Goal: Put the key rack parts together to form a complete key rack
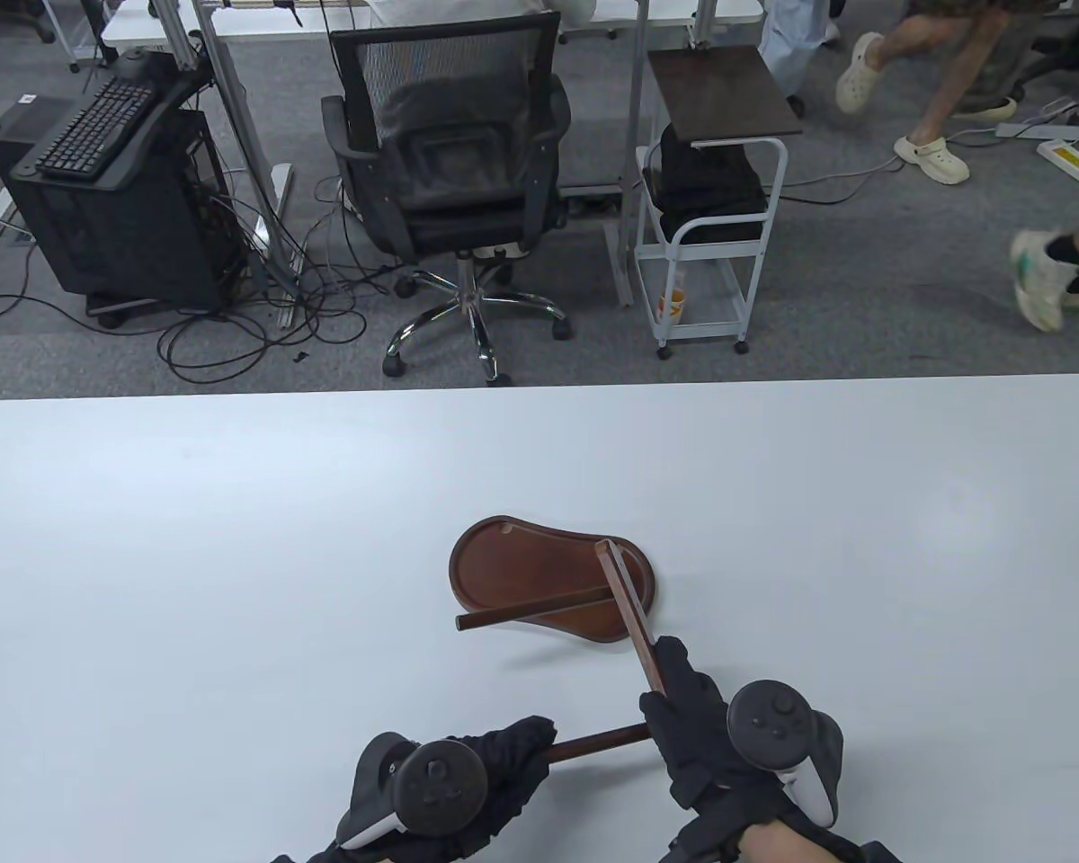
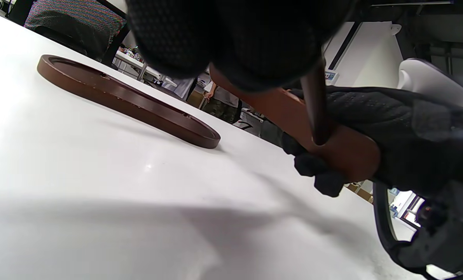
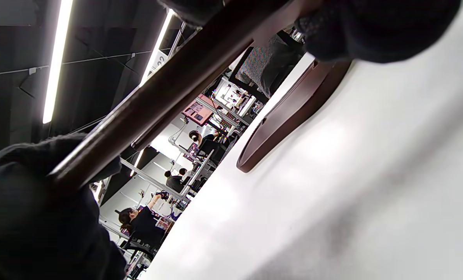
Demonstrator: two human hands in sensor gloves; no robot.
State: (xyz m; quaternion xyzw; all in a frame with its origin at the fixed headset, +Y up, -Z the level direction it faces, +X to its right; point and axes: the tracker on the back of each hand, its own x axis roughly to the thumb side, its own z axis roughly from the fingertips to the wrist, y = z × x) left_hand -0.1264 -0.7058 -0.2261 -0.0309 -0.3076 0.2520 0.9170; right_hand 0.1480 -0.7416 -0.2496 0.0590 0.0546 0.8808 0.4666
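Observation:
A dark brown oval wooden base tray (image 1: 539, 562) lies flat on the white table (image 1: 234, 539). My right hand (image 1: 670, 697) grips the near end of a flat wooden crossbar (image 1: 625, 598), which is lifted and slants over the tray. One round rod (image 1: 530, 609) sticks out left from the bar's far part, above the tray. My left hand (image 1: 526, 746) grips a second rod (image 1: 598, 742) whose other end meets the bar at my right hand. The left wrist view shows this rod (image 2: 316, 109) entering the bar (image 2: 289, 116), with the tray (image 2: 130, 102) behind. The right wrist view shows the rod (image 3: 169, 89) and tray (image 3: 293, 111).
The table's far edge (image 1: 539, 388) runs across the middle of the table view. Beyond it stand an office chair (image 1: 450, 171), a white cart (image 1: 710, 225) and a computer tower (image 1: 117, 216). People walk on the floor at the back right (image 1: 935, 108).

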